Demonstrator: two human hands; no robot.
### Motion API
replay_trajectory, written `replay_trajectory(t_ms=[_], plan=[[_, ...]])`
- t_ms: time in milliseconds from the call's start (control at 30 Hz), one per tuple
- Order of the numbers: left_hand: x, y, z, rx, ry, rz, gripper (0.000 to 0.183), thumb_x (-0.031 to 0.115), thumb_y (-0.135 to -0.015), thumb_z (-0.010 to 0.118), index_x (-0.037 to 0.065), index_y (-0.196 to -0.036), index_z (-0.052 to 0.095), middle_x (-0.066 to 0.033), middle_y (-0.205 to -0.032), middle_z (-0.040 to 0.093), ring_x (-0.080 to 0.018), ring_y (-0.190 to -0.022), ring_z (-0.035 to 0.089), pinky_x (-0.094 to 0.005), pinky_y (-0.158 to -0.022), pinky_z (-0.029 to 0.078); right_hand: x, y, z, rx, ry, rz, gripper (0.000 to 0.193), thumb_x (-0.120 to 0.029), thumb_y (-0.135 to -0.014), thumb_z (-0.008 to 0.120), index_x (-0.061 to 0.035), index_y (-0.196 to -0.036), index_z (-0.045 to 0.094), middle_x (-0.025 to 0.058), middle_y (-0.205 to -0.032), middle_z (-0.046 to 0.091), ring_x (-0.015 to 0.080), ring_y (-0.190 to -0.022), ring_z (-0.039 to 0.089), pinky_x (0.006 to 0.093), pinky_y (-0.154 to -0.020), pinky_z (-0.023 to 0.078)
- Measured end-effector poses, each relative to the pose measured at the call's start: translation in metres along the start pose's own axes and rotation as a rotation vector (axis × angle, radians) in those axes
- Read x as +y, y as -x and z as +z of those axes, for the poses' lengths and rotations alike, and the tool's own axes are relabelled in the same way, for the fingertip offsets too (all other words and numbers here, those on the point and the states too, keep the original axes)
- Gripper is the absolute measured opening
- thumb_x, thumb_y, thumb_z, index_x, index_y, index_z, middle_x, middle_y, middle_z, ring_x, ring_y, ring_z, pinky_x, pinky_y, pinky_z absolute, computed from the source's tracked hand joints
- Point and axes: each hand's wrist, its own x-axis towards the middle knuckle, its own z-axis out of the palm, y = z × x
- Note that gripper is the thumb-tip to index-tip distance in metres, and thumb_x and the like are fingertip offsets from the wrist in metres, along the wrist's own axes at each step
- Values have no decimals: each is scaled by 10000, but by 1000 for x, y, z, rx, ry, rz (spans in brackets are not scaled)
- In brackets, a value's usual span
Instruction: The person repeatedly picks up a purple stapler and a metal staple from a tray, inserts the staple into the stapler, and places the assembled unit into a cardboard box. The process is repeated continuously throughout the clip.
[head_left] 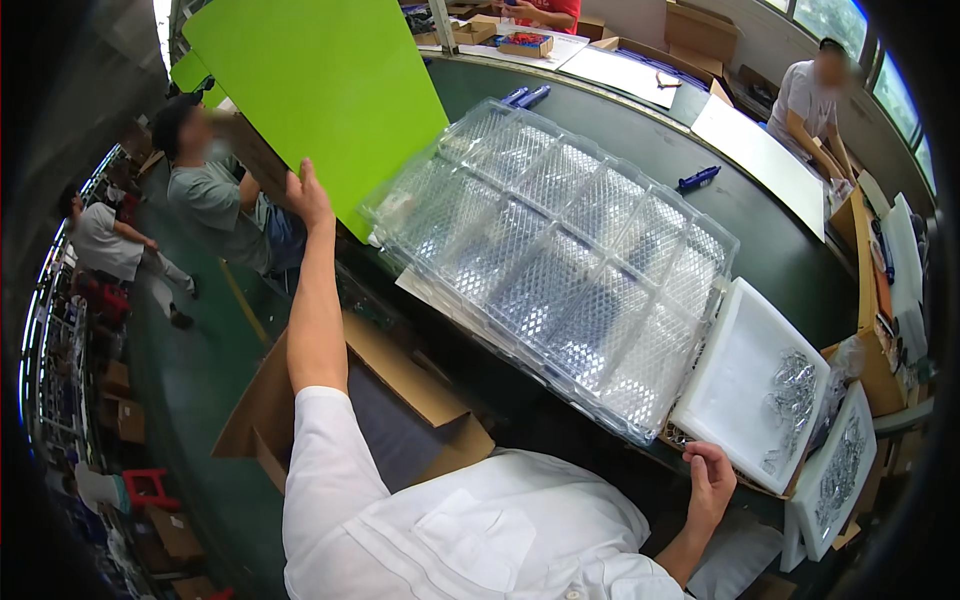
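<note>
My left hand (312,198) is raised at the near edge of a large bright green panel (330,90), its fingers closed on that edge. To the right of the panel lies a clear plastic compartment tray (560,250) with a diamond-textured surface. Bluish shapes show faintly through it. My right hand (708,488) is low at the right, beside the near corner of a white tray (735,390). Its fingers are curled with the fingertips together; whatever they may hold is too small to make out. Small shiny metal pieces (792,400) lie in the white tray.
An open cardboard box (400,385) stands below my left forearm. A second white tray (838,470) with metal pieces is at the far right. Blue tools (698,179) lie on the green bench (770,235). One person (215,190) stands beyond the panel; another (810,110) works across the bench.
</note>
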Motion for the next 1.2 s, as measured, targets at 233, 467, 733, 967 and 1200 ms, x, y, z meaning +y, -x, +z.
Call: replay_trajectory(t_ms=[233,467,733,967,1200], plan=[[25,21,10,-21,209,-141,244,174,-1093,577,-45,-1189,625,-85,-1082,706,-177,-939,670,-352,-830,520,-11,4,10,16,35,4,150,78,-985,606,65,-1104,696,120,-1113,705,165,-992,684,292,-921,559],[18,15,-8,-41,-22,-144,294,227,-1086,609,-50,-1183,613,-103,-1122,710,-209,-944,672,-365,-839,519,-8,8,-1,35,55,13,155,81,-979,614,55,-1108,696,107,-1107,710,156,-990,687,287,-916,555],[15,44,-57,-136,-291,121,371,104,-1021,670,-33,-1353,579,-147,-1303,663,-238,-1178,655,-368,-1040,519,0,12,-27,269,205,-144,127,87,-965,644,44,-1067,705,118,-1062,733,182,-994,697,299,-907,550],[66,177,-276,-239,-503,5,343,151,-1113,542,-92,-1342,618,-219,-1345,669,-267,-1188,662,-369,-1062,529,1,-22,-119,696,1068,-304,175,6,-939,693,9,-1108,735,179,-1139,737,367,-1050,706,419,-934,556],[37,378,-490,-647,-1104,-661,317,94,-1044,595,-42,-1322,659,-237,-1269,709,-330,-1147,688,-410,-1030,538,11,-92,-158,380,1206,-469,201,-73,-945,711,-39,-1138,754,145,-1138,746,344,-1079,702,420,-941,555]])
